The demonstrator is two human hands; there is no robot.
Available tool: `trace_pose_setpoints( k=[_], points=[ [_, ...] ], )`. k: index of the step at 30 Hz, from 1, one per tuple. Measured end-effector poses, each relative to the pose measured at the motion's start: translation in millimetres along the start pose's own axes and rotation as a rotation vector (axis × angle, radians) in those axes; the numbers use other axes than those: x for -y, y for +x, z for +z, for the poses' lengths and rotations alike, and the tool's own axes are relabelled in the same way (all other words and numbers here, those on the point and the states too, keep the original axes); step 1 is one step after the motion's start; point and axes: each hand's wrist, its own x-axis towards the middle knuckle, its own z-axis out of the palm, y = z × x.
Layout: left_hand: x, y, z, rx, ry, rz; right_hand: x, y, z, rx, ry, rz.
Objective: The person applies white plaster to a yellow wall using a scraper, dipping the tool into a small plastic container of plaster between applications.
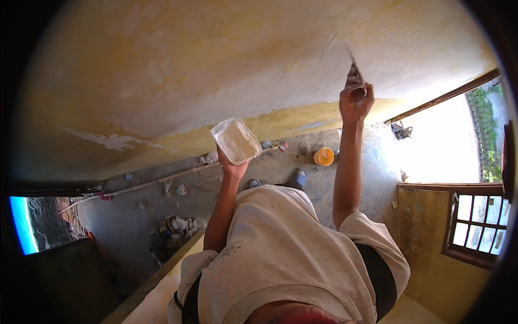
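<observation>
My left hand (233,166) is closed around the underside of a rectangular plastic tub (246,154). White putty (235,139) coats the inside of the tub and lies in it, its open top tilted up toward me. My right arm is stretched up and forward, and my right hand (356,100) is closed on a putty knife (353,56). The blade shows nearly edge-on at the wall (216,59); I cannot tell whether it touches. That wall is yellow with pale smeared patches, and thin dark lines mark it left of the blade. White smears cover the right fingers.
On the grey floor (280,167) stands a yellow bucket (324,156), right of my sandalled feet. A long pole (162,179) lies along the wall's foot among scraps. A rubbish heap (178,232) is at lower left. A bright doorway (440,140) and barred window (480,222) are on the right.
</observation>
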Motion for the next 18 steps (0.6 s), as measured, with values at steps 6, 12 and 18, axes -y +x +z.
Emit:
trace_pose_setpoints(
  k=[6, 12, 18],
  points=[
    [-0.4, -1.3, -7.0, 0.061, -0.008, 0.01, -77.1, -70.5, -125.9, -0.479, -0.538, 0.277],
    [1.3, -4.4, -1.6, -0.002, 0.001, -0.003, -121.9, -68.1, -206.7, -0.533, -0.705, 0.579],
    [0.6, -5.0, -5.7, -0.028, -0.003, 0.007, -105.1, 1.9, -166.5, -0.615, -0.483, 0.417]
  ],
)
